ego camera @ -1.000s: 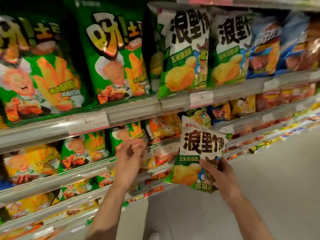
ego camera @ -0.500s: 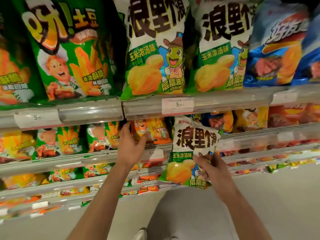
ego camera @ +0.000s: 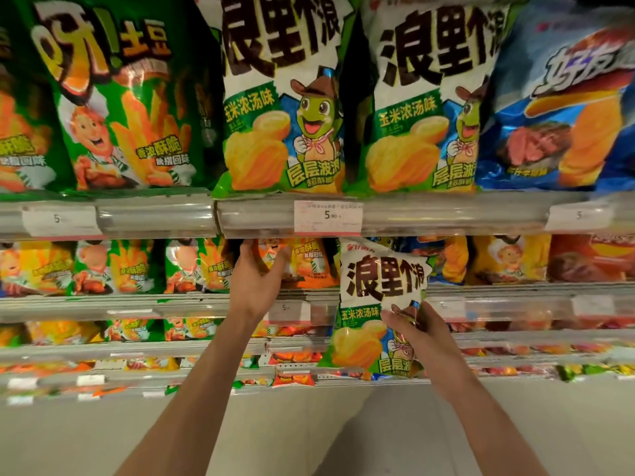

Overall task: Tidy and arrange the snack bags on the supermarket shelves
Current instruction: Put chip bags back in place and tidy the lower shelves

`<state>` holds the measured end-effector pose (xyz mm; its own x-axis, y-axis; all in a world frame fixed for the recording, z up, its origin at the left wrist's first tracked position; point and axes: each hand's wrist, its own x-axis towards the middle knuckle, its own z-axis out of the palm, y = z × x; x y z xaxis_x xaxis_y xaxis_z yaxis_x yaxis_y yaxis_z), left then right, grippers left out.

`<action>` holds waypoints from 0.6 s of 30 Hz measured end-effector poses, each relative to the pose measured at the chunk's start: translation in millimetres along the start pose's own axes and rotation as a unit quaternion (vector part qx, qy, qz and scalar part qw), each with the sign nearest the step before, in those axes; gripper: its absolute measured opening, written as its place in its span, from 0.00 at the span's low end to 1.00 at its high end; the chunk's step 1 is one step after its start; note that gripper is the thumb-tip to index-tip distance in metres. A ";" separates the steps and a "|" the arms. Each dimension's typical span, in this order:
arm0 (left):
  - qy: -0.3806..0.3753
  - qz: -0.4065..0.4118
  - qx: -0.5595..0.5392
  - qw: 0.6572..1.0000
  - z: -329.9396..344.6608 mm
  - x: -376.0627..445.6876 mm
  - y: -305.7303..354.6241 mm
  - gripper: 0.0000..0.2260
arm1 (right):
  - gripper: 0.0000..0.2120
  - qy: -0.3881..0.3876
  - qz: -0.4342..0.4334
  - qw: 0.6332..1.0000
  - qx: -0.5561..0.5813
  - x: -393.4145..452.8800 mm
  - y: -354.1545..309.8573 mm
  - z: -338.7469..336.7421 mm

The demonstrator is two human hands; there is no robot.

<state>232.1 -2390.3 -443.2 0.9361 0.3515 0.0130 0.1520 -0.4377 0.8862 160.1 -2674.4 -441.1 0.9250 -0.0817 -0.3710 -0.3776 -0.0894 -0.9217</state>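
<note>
The small white-and-green snack bag stands nearly upright, long axis running 12 to 6 o'clock, top leaning slightly toward 11, printed face to the camera, in front of the second shelf's edge. The right hand reaches up from 5 o'clock, fingers curled round the bag's lower right edge, thumb pressed on its front. At 9 o'clock of the bag, the left hand cups an orange-and-green bag on that shelf, fingers curled behind it, thumb spread forward.
</note>
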 end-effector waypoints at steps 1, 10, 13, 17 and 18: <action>0.003 0.007 -0.002 1.000 -1.9 -2.8 2.0 0.37 | 0.21 0.000 -0.003 1.000 0.001 1.6 0.5 -0.5; 0.030 0.025 -0.019 0.999 -40.0 -39.6 -1.0 0.37 | 0.19 0.013 -0.031 0.999 -0.025 0.9 -2.8 5.9; 0.034 0.000 -0.014 0.999 -61.0 -49.9 -9.2 0.38 | 0.18 0.023 -0.042 0.998 -0.044 2.3 -9.6 19.2; 0.059 -0.018 -0.017 0.998 -89.2 -60.9 -19.3 0.39 | 0.14 0.016 -0.063 0.995 -0.076 7.6 -18.5 44.8; 0.066 -0.020 -0.016 0.998 -96.2 -62.7 -21.9 0.39 | 0.13 0.013 -0.068 0.995 -0.078 9.8 -21.4 53.1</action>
<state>139.6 -2323.2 -418.9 0.8795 0.4746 0.0358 0.1768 -0.3956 0.9013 179.5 -2620.6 -431.0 0.9674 -0.0831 -0.2391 -0.2526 -0.2533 -0.9338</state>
